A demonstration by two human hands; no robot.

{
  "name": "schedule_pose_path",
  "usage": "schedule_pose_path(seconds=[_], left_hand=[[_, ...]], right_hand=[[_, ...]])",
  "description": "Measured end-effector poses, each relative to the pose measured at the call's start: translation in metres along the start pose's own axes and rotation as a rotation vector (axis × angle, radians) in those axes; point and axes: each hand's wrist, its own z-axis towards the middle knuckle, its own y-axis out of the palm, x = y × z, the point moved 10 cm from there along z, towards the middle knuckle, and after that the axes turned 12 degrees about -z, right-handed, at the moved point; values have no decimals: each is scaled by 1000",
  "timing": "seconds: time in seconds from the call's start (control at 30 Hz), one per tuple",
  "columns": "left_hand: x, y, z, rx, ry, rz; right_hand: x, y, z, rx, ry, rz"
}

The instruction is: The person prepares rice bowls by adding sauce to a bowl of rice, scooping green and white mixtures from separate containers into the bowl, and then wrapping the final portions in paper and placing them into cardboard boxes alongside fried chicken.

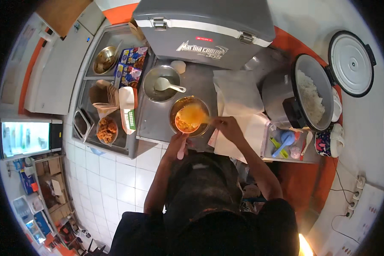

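My left hand (175, 146) is closed around the pink handle (181, 150) of a round scoop-like cup, which holds orange-yellow food (187, 127). The cup is over a metal bowl (207, 104) with food smeared on its inside. My right hand (227, 128) grips an orange rice paddle (193, 113), smeared by motion, its blade over the cup and bowl. Whether the blade touches the food, I cannot tell. Just beyond is a second metal bowl (149, 94) with a white rice paddle (168, 85) resting in it.
A large grey cooler box (205, 38) stands at the back. To the right, an open rice cooker (279, 96) holds white rice, beside paper sheets (239, 136) and a blue spoon (283, 143). At left are paper trays (103, 96), fried food (107, 130) and another metal bowl (105, 59).
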Motion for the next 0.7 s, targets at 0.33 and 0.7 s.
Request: schedule_pose_path(seconds=[0.33, 0.7], left_hand=[[-2, 0, -1, 40, 58, -62], [3, -13, 0, 114, 69, 33]], right_hand=[[12, 15, -6, -20, -8, -126], [2, -2, 33, -99, -38, -118]])
